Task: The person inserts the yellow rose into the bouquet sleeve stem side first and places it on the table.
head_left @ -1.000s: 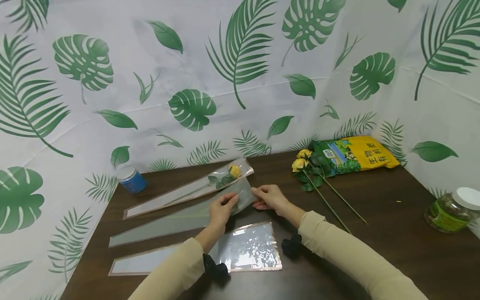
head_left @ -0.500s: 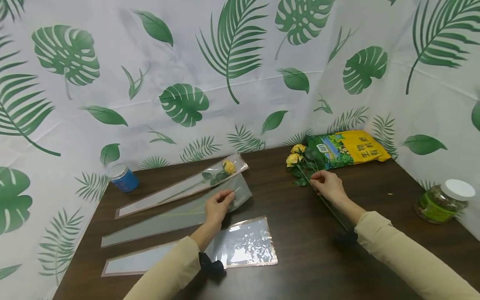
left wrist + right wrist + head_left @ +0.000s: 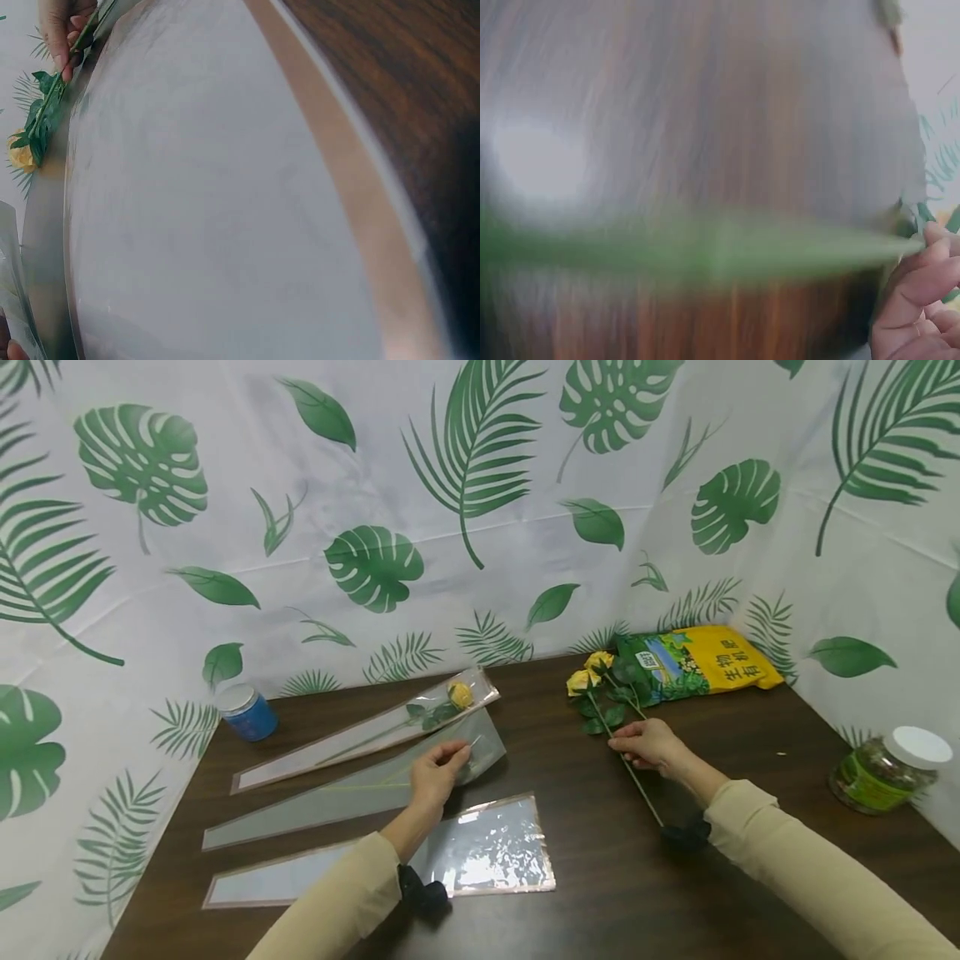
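Note:
My right hand point(image 3: 651, 747) pinches the long green stem of a yellow rose point(image 3: 582, 682), whose bloom points away to the back left. A second yellow rose point(image 3: 599, 662) lies right beside that bloom. My left hand point(image 3: 437, 770) pinches the wide end of the middle clear flower sleeve point(image 3: 322, 792), a tapered bag on the table. Behind it, another sleeve point(image 3: 360, 728) contains a yellow rose point(image 3: 460, 695). Nearest me is a third flat sleeve point(image 3: 487, 847), partly hidden by my left forearm. The left wrist view shows my right hand point(image 3: 66, 37) on the stem.
A yellow and green bag point(image 3: 705, 664) lies at the back right, touching the rose leaves. At the right edge stands a jar point(image 3: 885, 770) with a white lid. A blue tub point(image 3: 251, 714) is at the back left. Leaf-printed cloth point(image 3: 420, 485) hangs behind the dark table point(image 3: 600, 893).
My right hand has left the middle sleeve's wide end, reached right and taken a yellow rose by its stem, shifting it slightly. My left hand keeps its hold on the sleeve.

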`<state>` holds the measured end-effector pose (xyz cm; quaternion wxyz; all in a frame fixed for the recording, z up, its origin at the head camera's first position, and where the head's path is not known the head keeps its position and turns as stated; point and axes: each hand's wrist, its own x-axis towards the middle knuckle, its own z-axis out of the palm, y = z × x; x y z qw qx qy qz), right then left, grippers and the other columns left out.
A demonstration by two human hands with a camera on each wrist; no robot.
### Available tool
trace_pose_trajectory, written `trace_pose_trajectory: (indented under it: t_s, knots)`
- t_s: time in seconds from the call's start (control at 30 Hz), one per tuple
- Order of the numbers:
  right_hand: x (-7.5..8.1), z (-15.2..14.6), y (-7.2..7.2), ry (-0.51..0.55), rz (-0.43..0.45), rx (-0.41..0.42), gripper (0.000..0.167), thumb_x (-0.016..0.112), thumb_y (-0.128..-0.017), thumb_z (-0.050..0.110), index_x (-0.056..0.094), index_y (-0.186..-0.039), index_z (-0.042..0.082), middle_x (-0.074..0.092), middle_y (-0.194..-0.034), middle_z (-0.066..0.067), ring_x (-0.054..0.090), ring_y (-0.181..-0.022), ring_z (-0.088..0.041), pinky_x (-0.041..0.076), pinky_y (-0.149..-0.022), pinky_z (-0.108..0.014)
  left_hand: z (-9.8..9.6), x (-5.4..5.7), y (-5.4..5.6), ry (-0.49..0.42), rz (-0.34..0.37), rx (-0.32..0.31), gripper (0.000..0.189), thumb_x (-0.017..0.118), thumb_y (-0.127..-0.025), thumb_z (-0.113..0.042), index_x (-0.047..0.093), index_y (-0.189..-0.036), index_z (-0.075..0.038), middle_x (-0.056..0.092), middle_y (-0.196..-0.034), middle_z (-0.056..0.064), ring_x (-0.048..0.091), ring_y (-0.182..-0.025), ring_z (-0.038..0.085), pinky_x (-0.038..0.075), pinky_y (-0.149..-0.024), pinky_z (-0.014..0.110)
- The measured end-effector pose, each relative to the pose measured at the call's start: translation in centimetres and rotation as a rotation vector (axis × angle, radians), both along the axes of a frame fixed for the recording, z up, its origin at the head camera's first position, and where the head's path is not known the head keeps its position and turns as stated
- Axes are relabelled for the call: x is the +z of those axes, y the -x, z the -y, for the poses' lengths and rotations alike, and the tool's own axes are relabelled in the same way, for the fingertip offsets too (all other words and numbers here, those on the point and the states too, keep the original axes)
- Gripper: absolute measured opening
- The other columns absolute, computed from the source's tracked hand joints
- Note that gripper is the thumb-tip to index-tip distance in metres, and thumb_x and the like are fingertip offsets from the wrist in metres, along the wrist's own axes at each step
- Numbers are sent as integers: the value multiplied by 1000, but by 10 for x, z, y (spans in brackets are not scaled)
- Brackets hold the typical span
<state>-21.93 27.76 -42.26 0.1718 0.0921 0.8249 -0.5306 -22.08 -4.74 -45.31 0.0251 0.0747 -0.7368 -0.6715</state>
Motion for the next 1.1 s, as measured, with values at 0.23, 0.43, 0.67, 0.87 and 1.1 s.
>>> trace_pose_trajectory:
  t_s: [0.23,0.43,0.67,0.87,1.1]
  knots:
    - [4,24,9,335,68,-38,43,53,-96,16,37,-130,-4,53,-85,4,51,-63,-1,46,-57,-15,4,1,0,-11,-8,1,22,71,-82,-11,70,-99,4,68,-82,1,54,-72,3,43,-65,16]
    - [20,50,18,497,-69,-100,22,51,-97,12,35,-111,11,52,-80,4,53,-63,-3,47,-58,-17,5,0,1,10,-19,-3,22,71,-82,-12,70,-99,3,70,-88,7,55,-74,3,44,-67,16]
    - [44,71,31,717,-246,-305,26,51,-95,5,29,-106,14,59,-71,5,60,-58,-4,51,-57,-17,4,1,3,51,-24,-15,21,72,-83,-13,71,-99,1,71,-94,11,56,-76,3,45,-68,17]
    - [48,83,42,779,-357,-435,23,51,-95,4,32,-103,14,59,-73,1,62,-59,-7,52,-58,-18,4,0,1,72,-28,-19,20,72,-83,-13,72,-98,0,71,-94,11,57,-77,5,46,-68,19]
    - [34,100,48,759,-412,-457,18,52,-94,4,37,-101,11,59,-75,-2,64,-60,-8,53,-60,-19,9,4,2,79,-33,-42,20,70,-84,-14,72,-99,-1,71,-96,11,57,-77,4,46,-68,20]
